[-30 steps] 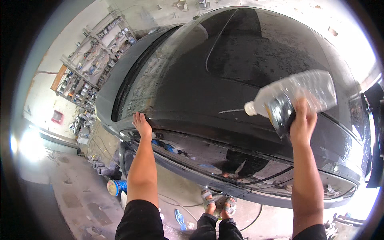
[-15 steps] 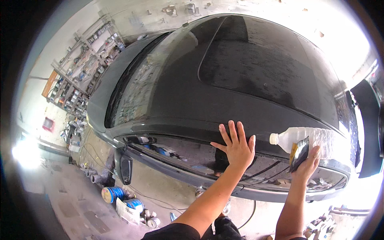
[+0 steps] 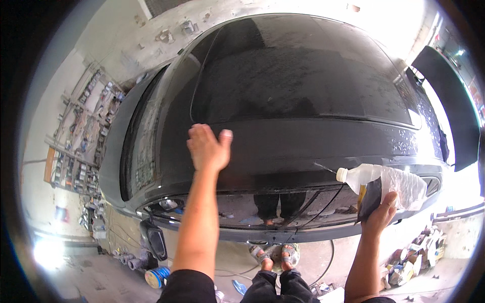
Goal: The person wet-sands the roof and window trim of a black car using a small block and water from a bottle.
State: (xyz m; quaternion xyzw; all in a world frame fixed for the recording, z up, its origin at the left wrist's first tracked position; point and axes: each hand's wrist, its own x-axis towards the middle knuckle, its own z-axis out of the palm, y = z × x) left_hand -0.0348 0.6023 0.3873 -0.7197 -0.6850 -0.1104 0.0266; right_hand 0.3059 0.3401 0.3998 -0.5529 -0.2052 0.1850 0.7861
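Note:
A dark car body [image 3: 303, 101] fills the view, its wet panel glossy and speckled. My left hand [image 3: 208, 147] lies flat on the panel, palm down, fingers together, holding nothing. At the lower right my right hand [image 3: 382, 214] grips a clear plastic bottle [image 3: 389, 183] with a white cap, tipped on its side, cap pointing left. A dark sheet of sandpaper [image 3: 370, 199] is pinched in the same hand under the bottle. A thin stream of water leaves the cap toward the panel.
My sandalled feet [image 3: 275, 255] stand on the concrete floor below the car's edge. Shelves of parts [image 3: 76, 151] line the left wall. A blue-and-white can [image 3: 156, 276] sits on the floor at lower left, and scrap paper [image 3: 414, 257] is piled at lower right.
My left hand slid left and up across the panel, its fingers closing together. My right hand with the bottle and sandpaper stayed at the lower right edge.

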